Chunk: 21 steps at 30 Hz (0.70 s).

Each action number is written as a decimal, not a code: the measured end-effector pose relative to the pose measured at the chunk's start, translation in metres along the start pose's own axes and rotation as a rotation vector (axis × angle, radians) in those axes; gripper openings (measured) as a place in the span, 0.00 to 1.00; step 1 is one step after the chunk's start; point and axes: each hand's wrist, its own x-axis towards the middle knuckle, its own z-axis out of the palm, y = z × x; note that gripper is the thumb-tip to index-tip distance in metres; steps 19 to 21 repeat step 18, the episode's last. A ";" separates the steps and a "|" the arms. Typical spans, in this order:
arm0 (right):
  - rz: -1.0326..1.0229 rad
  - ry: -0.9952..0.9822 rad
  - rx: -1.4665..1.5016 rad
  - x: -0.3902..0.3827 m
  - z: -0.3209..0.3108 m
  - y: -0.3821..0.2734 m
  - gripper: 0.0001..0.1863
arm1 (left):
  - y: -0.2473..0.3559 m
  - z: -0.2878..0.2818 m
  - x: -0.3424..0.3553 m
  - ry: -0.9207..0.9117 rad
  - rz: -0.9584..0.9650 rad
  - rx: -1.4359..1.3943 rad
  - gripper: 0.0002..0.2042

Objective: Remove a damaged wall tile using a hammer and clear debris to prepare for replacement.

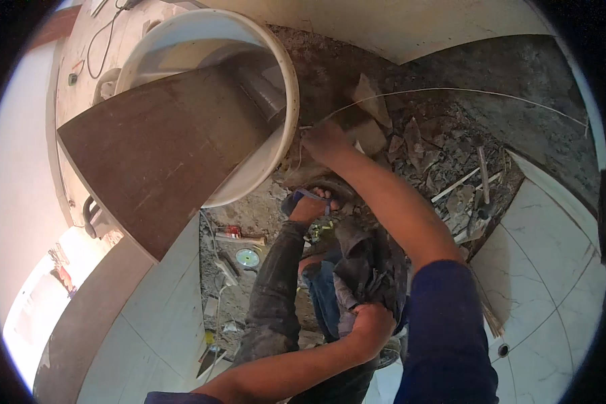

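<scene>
My right hand (326, 143) is closed, with its fingers bent together beside the rim of a large white tub (291, 87). From its fingers a thin pale wire (451, 89) seems to arc away to the far right. Nearer to me, my left hand (375, 315) meets crumpled dark grey cloth (365, 266); its fingers are hidden there. Below my right hand, my foot in a strapped sandal (310, 204) rests on the dirt, under a dusty dark trouser leg (274, 289).
A brown board (155, 148) leans out of the tub. Broken rubble (421, 145) and thin strips (456, 185) lie to the right, beside pale marbled tiles (532, 269). On the left are a cutting disc (247, 258) and a small red object (233, 231). A wall (411, 30) stands behind.
</scene>
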 end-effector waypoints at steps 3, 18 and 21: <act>-0.158 -0.137 -0.083 -0.063 -0.001 0.023 0.08 | 0.005 0.005 0.002 0.060 0.050 -0.029 0.08; 0.245 0.406 0.478 -0.184 -0.070 0.119 0.24 | 0.010 0.041 0.022 0.148 0.041 0.104 0.05; 0.245 0.406 0.478 -0.184 -0.070 0.119 0.24 | 0.010 0.041 0.022 0.148 0.041 0.104 0.05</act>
